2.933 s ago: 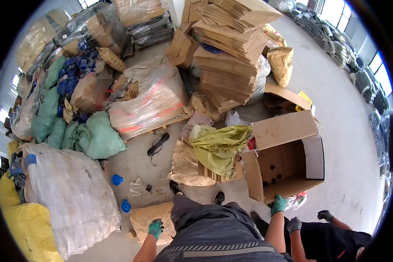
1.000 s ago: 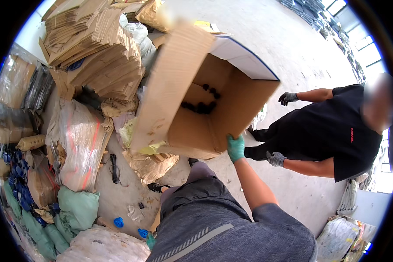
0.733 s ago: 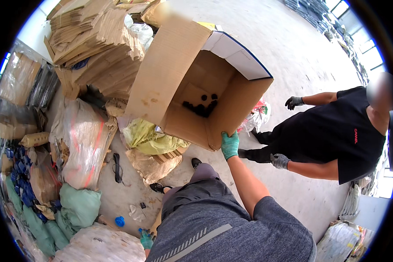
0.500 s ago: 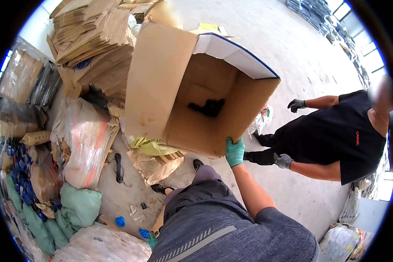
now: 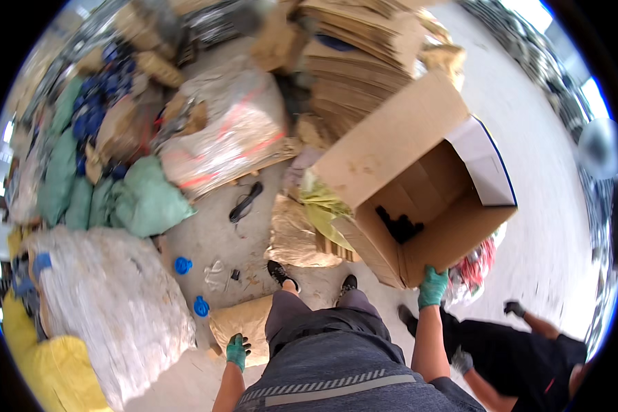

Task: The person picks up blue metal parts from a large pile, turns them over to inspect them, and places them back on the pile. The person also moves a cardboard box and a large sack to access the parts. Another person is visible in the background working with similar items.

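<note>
My right hand (image 5: pixel 432 285), in a green glove, grips the near lower edge of a large open cardboard box (image 5: pixel 391 147). The box is tilted, its mouth facing up and right, with a flap raised on the left and a white, blue-edged flap on the right. Inside, at the bottom, lies a small dark thing (image 5: pixel 399 225) whose kind I cannot make out. Apart from the box, my left hand (image 5: pixel 237 352), also green-gloved, hangs with fingers spread and nothing in it. It is over a brown paper sack (image 5: pixel 250 323) beside my leg.
Flattened cardboard (image 5: pixel 357 69) is stacked behind the box. Green sacks (image 5: pixel 147 199) and a plastic-wrapped bale (image 5: pixel 117 295) lie to the left. Blue caps (image 5: pixel 183 265) and a black cable (image 5: pixel 246 202) are on the floor. A person in black (image 5: pixel 508 357) stands close at right.
My view has swung left, so the box and the other person sit farther right and lower. My left hand has come into fuller view. The right hand keeps its grip on the box.
</note>
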A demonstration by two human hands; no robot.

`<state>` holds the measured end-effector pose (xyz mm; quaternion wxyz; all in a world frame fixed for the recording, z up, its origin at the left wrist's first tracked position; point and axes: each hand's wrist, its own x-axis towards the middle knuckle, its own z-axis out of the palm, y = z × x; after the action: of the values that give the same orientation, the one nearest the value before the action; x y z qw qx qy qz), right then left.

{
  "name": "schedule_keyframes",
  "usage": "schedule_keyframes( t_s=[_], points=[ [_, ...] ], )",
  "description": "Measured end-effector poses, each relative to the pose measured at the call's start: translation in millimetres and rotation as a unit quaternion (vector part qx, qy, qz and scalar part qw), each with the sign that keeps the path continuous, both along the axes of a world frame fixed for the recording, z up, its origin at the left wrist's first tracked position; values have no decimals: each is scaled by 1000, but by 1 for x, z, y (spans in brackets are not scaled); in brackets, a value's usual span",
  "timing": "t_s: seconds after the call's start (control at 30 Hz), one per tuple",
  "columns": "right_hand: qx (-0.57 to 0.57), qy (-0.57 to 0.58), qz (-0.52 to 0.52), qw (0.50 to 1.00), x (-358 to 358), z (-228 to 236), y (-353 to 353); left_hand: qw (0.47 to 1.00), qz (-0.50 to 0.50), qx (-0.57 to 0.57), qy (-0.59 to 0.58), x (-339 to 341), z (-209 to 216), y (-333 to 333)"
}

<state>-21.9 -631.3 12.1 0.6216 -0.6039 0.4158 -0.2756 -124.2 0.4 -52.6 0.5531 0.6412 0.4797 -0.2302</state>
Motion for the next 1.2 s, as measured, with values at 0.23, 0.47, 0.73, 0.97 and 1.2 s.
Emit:
schedule_keyframes(
  t_s=[0.23,0.47,0.73,0.97,1.2],
  points=[
    [92,85,72,989,105,11,70,991,112,-28,65,-53,-23,23],
    [70,65,173,980,234,55,168,971,196,-77,110,-49,-35,75],
    [109,16,215,970,373,92,230,961,273,-39,10,35,-24,177],
    [132,26,252,958,517,122,252,954,296,-43,17,77,-19,197],
    [218,-34,258,941,678,109,302,949,301,-66,64,120,0,208]
  ],
)
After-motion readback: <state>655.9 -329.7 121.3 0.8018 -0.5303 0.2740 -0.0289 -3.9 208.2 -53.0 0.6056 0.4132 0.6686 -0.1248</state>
